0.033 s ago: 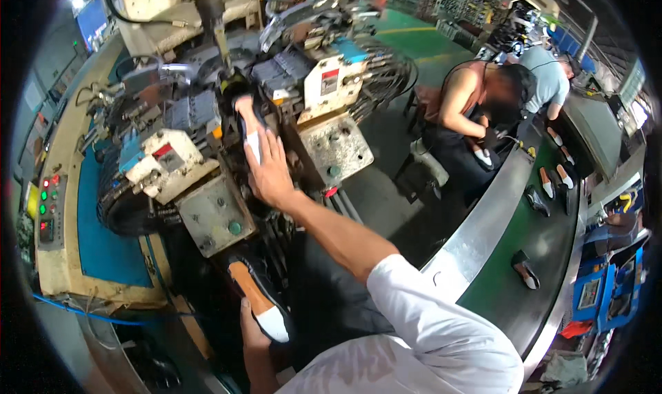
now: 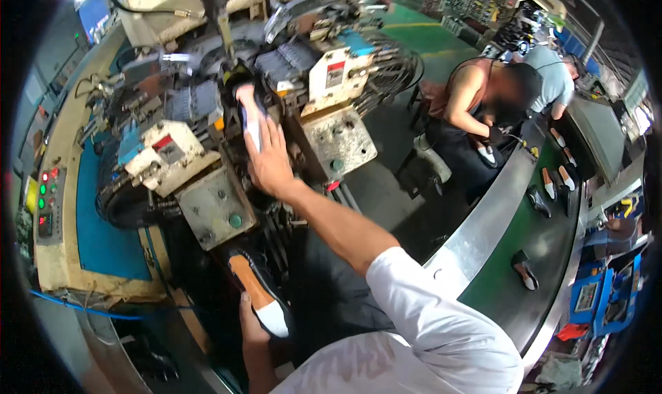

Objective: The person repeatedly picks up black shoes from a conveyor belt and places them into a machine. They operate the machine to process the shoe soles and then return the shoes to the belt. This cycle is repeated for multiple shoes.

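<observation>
We see little free room around our right hand (image 2: pixel 270 161): the machine's two clamp blocks (image 2: pixel 165 152) and (image 2: pixel 329 73) flank the mounted shoe (image 2: pixel 248 114) closely. Below, our left hand (image 2: pixel 252 325) holds another shoe (image 2: pixel 258 292) beside the machine's front panel (image 2: pixel 214 208). The floor (image 2: pixel 386 180) to the right lies open toward the conveyor's edge (image 2: pixel 483 221).

Black shoe (image 2: pixel 261 295), orange insole, white heel; green conveyor belt (image 2: pixel 545 239)
</observation>
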Demonstrator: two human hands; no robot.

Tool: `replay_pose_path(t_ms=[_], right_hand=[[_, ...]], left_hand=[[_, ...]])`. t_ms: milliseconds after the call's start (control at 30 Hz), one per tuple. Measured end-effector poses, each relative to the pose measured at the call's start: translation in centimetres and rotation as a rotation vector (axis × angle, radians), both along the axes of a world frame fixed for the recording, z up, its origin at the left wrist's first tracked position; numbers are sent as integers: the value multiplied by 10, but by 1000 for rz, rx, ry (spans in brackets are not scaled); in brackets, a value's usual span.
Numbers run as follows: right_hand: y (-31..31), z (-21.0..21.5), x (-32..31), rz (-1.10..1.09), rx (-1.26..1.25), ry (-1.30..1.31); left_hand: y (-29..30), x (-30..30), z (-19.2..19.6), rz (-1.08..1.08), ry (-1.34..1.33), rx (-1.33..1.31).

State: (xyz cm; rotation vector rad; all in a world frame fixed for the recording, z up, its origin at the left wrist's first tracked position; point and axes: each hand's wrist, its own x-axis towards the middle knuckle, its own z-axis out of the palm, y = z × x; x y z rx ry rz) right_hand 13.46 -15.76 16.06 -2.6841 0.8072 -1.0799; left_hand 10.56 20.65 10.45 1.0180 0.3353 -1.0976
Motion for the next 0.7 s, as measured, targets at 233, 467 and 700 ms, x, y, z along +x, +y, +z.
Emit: replay_pose_path(t_ms=[233, 467, 700], right_hand=[[-78, 6, 77, -43, -98, -37], [-77, 10, 99, -99, -224, -13], [-76, 33, 89, 13, -143, -154]], left_hand=[[1, 12, -6, -213, -332, 29], [-32, 32, -30, -238, -376, -60], [-85, 33, 32, -248, -793, -19]])
